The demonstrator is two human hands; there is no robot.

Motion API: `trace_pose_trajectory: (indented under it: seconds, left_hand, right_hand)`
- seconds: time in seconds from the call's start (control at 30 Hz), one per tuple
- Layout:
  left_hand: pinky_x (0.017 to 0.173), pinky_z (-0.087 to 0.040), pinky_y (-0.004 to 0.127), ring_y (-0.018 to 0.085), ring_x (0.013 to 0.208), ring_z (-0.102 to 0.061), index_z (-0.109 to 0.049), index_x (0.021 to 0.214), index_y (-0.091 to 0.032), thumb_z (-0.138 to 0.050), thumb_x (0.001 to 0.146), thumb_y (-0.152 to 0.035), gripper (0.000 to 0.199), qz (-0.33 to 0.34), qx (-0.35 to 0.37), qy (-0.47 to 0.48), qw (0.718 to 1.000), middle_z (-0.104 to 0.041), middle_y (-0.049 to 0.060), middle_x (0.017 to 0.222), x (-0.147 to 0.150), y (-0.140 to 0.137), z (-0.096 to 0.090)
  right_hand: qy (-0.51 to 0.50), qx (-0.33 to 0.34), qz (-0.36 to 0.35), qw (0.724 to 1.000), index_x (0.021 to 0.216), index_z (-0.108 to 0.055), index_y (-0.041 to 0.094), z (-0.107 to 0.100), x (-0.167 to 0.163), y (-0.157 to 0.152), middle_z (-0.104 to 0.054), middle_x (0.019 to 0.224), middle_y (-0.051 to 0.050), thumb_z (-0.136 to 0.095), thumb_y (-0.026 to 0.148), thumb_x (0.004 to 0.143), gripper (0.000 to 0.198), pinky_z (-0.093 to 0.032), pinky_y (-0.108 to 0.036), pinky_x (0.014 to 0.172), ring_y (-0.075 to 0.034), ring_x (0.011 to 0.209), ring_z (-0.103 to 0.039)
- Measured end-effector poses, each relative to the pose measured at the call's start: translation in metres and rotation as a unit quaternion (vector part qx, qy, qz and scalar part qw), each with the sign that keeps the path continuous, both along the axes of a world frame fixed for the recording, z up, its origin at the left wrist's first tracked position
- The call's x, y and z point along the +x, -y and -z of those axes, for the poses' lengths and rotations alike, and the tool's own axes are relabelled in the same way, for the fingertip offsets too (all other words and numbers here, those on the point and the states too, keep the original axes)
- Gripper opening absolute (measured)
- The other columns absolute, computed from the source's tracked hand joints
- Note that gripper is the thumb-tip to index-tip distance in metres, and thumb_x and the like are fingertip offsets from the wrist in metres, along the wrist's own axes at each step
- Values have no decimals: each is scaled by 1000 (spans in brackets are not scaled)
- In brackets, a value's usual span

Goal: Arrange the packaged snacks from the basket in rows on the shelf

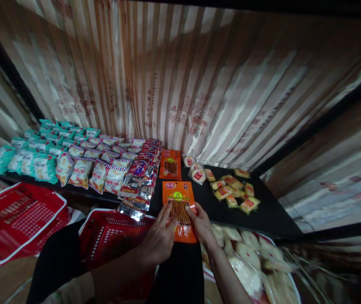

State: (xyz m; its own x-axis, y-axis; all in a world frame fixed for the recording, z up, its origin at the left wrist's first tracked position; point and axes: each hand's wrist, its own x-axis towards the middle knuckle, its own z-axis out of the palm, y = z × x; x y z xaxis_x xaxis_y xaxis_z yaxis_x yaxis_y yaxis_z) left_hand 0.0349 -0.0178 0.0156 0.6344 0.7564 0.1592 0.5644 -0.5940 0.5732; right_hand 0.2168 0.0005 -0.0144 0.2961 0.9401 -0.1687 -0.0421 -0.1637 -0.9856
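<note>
Head view: taking the orange packet (182,207) before us as the centre of the dial, we see our right hand (203,223) at about 4 o'clock, gripping its right edge with the thumb flat on the front. Our left hand (160,240) sits at about 7 o'clock, back upward, its fingers laid on the packet's lower left; we cannot tell whether it grips or only steadies. The packet lies face toward us at the front edge of the black table (274,213), brown sticks showing through its window.

Near 12 o'clock, and just apart from ours, we have a second orange packet (170,167) on the table, of like design. Between 10 and 11 are overlapping dark red packets (140,169); at 10, rows of striped-edge snack bags (82,171), then teal bags (44,166) beyond them. Toward 1 o'clock we find round clear-wrapped packages (198,176), and at 2 a loose pile of small yellow packets (223,193).

Below the table, a red basket (104,219) stands at about 8 o'clock and another red crate (22,215) at 9. At 4 o'clock, pale flat packages (248,255) are heaped together. Behind everything, at 12, hangs a pleated curtain (199,84).
</note>
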Motion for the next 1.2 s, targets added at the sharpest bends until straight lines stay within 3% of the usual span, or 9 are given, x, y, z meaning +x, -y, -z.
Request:
trace_pose_trajectory:
  seconds: [0.13,0.33,0.43,0.6,0.73,0.83,0.93,1.2]
  left_hand:
    - [114,-24,47,27,142,-4,-44,132,-14,-44,80,-16,52,-58,-39,7,997,-23,7,152,24,-24,5]
    - [116,-19,44,29,141,-6,-51,127,-10,-46,78,-22,51,-87,-60,-27,994,-27,8,151,44,-69,1]
    - [116,-18,41,29,141,-9,-52,125,-5,-46,78,-20,50,-109,-65,-43,991,-27,11,150,50,-92,1]
    - [116,-20,38,27,140,-16,-53,124,-4,-45,77,-16,50,-147,-68,-51,986,-34,13,147,64,-120,4]
    - [116,-21,40,27,139,-19,-54,123,-4,-45,75,-16,51,-191,-74,-42,978,-42,13,141,77,-136,9]
    - [115,-23,43,28,138,-22,-55,123,-10,-46,73,-15,51,-218,-83,-26,972,-47,9,137,86,-147,13]
    - [115,-22,42,27,138,-21,-55,122,-7,-46,72,-14,51,-236,-91,-24,967,-46,11,138,91,-156,15]
    - [115,-19,39,29,139,-19,-49,126,3,-46,74,-15,55,-265,-101,-36,958,-41,20,140,93,-168,19]
  right_hand:
    - [12,17,21,1000,104,-53,19,5,13,-45,-69,97,-8,-61,54,68,51,-52,-33,65,-23,80,-66]
    - [26,11,54,998,109,-53,16,14,22,-113,-69,103,-11,-57,43,70,48,-52,-35,75,-23,87,-66]
    - [110,0,66,992,111,-55,15,20,25,-142,-68,106,-12,-53,41,75,44,-52,-35,78,-23,92,-66]
    - [290,1,65,955,120,-53,12,21,29,-177,-67,108,-13,-49,36,81,46,-48,-34,85,-23,97,-63]
    - [398,-20,76,914,130,-46,11,14,26,-193,-61,115,-15,-50,29,82,51,-44,-33,91,-24,105,-58]
    - [462,-74,52,882,125,-54,16,7,23,-197,-60,110,-14,-45,28,86,42,-44,-30,86,-23,99,-60]
    - [497,-111,28,860,119,-59,20,1,21,-199,-58,109,-12,-40,31,89,37,-44,-29,81,-20,94,-60]
    - [517,-133,22,846,118,-60,25,0,11,-203,-51,122,-11,-40,38,89,37,-40,-34,86,-26,112,-47]
